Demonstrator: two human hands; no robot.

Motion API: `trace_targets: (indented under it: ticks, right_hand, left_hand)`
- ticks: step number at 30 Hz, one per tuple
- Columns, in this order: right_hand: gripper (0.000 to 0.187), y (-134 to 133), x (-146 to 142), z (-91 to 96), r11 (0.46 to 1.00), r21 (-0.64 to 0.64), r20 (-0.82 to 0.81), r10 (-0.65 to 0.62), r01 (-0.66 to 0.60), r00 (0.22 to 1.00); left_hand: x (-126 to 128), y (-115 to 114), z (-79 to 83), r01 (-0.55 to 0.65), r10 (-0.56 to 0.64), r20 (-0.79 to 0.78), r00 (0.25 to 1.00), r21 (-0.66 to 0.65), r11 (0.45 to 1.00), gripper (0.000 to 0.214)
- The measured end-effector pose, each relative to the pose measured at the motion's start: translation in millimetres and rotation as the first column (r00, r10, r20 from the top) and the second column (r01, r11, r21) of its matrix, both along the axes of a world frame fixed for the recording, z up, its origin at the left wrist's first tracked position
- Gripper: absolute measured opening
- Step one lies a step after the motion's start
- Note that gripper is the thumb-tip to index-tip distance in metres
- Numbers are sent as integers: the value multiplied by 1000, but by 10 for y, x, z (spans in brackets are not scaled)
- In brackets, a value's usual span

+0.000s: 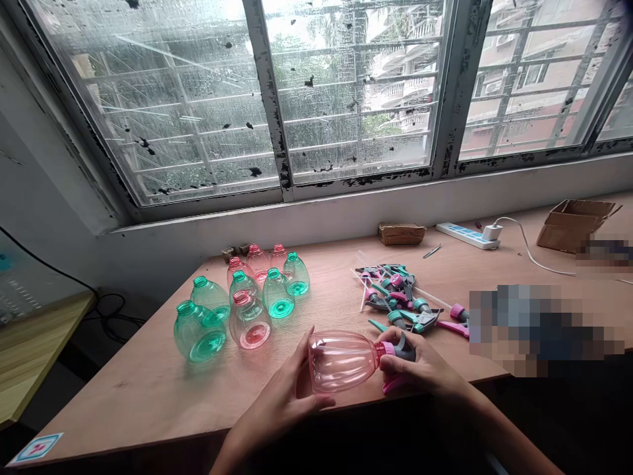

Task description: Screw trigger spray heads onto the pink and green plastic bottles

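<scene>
A clear pink spray bottle point(341, 363) lies on its side in the air over the table's front edge, its neck to the right. My left hand point(284, 396) is wrapped round its base end. With my right hand point(420, 366) I grip the grey-and-pink trigger sprayer head point(403, 349) at the neck, its pink collar point(386, 349) against the bottle mouth. Just beyond my right hand is a pile of loose sprayer heads point(395, 290) in pink, teal and grey. Left of my left hand stand several open-necked bottles, green point(200, 333) and pink point(251, 322), all upright.
The wooden table point(148, 389) runs below a barred window. At the back are a brown cardboard block point(401, 233), a white power strip point(467, 235) with a plugged cable, and an open carton point(568, 224). Pixelated patches hide part of the right side. A sticker point(37, 448) marks the left corner.
</scene>
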State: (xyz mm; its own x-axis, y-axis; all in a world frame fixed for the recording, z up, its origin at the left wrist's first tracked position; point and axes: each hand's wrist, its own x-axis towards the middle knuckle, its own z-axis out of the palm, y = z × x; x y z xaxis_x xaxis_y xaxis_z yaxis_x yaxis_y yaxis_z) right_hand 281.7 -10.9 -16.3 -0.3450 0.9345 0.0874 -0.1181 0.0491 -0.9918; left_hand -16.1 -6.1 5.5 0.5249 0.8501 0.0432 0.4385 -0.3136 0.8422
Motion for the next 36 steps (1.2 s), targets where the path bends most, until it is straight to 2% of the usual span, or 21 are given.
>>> trace_targets:
  ticks: [5, 11, 17, 20, 25, 30, 36]
  right_hand:
    - [38, 0, 1, -8, 1000, 1, 10, -3, 3, 1000]
    - [40, 40, 18, -87, 1000, 2, 12, -7, 7, 1000]
    - [38, 49, 24, -107, 1000, 13, 8, -13, 13, 1000]
    - [38, 31, 19, -75, 1000, 10, -2, -6, 6, 1000]
    - [40, 13, 8, -31, 1000, -4, 11, -11, 11, 1000]
    - [42, 26, 10, -68, 1000, -13, 9, -16, 16, 1000]
    - [40, 40, 15, -89, 1000, 1, 12, -14, 14, 1000]
  left_hand:
    - [32, -12, 37, 33, -33, 42, 999, -1, 999, 100]
    - [13, -20, 28, 19, -19, 15, 1000, 5, 1000, 114]
    - [-5, -25, -3, 26, -25, 19, 999, -17, 1000, 100]
    - [3, -28, 10, 38, -37, 49, 998, -14, 999, 102]
    - [10, -26, 29, 33, -33, 16, 999, -3, 999, 105]
    - [1, -26, 25, 22, -22, -19, 1000, 51, 998, 108]
    - [-9, -40, 16, 47, -46, -15, 999, 13, 999, 103]
